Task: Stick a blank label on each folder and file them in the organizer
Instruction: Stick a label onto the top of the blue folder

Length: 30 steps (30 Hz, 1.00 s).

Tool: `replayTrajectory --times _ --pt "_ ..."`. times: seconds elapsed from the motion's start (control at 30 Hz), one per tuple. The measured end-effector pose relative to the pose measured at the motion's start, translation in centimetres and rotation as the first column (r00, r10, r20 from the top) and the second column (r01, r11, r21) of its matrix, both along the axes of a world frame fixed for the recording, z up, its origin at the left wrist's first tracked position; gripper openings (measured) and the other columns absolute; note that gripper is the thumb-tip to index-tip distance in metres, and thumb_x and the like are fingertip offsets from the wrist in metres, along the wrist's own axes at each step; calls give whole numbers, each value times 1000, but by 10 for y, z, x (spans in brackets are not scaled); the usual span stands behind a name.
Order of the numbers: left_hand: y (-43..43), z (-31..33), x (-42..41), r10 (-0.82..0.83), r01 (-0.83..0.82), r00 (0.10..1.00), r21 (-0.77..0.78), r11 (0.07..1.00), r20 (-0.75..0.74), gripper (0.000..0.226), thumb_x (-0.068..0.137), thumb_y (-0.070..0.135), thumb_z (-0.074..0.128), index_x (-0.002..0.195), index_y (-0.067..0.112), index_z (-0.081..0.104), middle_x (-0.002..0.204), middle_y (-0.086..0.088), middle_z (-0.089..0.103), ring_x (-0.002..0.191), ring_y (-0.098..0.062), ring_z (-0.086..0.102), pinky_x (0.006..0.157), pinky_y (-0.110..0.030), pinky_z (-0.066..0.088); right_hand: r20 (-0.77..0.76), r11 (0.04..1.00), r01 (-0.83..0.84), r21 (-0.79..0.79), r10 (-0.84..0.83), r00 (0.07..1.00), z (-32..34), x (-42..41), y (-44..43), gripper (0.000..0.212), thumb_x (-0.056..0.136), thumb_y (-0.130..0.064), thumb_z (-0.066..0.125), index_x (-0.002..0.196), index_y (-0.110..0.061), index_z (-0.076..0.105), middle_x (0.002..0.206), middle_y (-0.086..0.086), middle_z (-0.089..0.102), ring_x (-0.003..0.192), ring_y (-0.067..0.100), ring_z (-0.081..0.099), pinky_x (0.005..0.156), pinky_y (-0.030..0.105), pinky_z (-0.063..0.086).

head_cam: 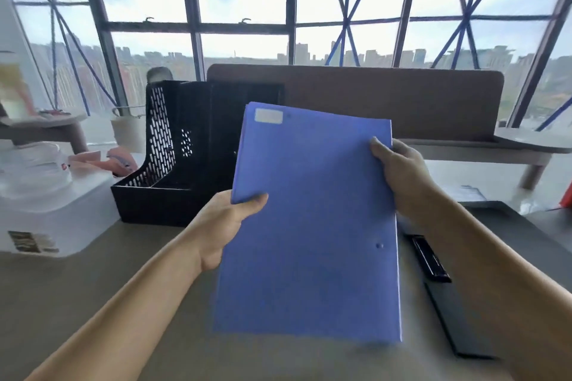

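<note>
A blue folder (309,226) is held up above the desk, tilted slightly, with a blank white label (268,116) stuck at its top left corner. My left hand (223,226) grips its left edge, thumb on the front. My right hand (402,170) grips its right edge near the top. Behind the folder, at centre left, stands the black perforated file organizer (167,158); the slots that show look empty, and its right part is hidden by the folder.
A black folder with a clip (448,297) lies on the desk to the right. A white plastic box (52,204) sits at the left, with pink items behind it. A brown desk divider (402,102) runs along the back, windows beyond.
</note>
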<state>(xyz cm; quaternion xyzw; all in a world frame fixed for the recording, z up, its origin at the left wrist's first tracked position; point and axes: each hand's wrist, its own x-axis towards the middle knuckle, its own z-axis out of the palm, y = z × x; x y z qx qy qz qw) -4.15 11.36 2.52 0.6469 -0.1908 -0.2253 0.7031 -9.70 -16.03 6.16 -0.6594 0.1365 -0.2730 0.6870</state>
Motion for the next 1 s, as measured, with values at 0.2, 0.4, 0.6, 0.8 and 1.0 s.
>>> replayTrajectory --times 0.2,0.4,0.6,0.8,1.0 --pt "56 37 4 404 -362 866 -188 913 294 13 90 18 67 100 19 75 105 -1 76 102 -26 70 90 -47 54 83 921 -91 -380 132 988 27 45 58 41 95 -19 63 126 -43 53 91 4 68 68 12 62 58 28 50" --pt "120 77 10 617 -532 657 -314 786 432 15 93 14 63 102 22 73 96 8 77 91 -17 73 81 -41 57 54 812 -248 -529 324 945 58 88 118 61 93 -12 65 141 -42 43 101 -8 71 71 11 66 58 25 47" --pt "149 105 41 764 -665 365 -425 613 531 21 90 20 68 87 41 71 86 25 73 83 -3 69 77 -30 53 -102 687 -372 -624 400 911 88 126 195 62 92 -42 66 146 -46 37 108 -4 67 52 5 55 56 23 48" --pt "155 117 78 731 -710 42 -495 501 681 6 93 19 62 96 25 64 79 26 62 73 17 57 65 -3 39 -88 689 -642 -337 656 750 108 159 256 61 94 -56 54 150 -43 33 145 -14 44 136 23 47 102 43 49" --pt "158 96 102 701 -703 -86 -541 462 709 11 95 10 61 89 19 60 72 24 57 65 17 54 60 -1 36 -43 654 -740 -160 744 667 105 197 303 58 101 -49 45 154 -37 26 159 -8 32 133 32 47 97 38 48"
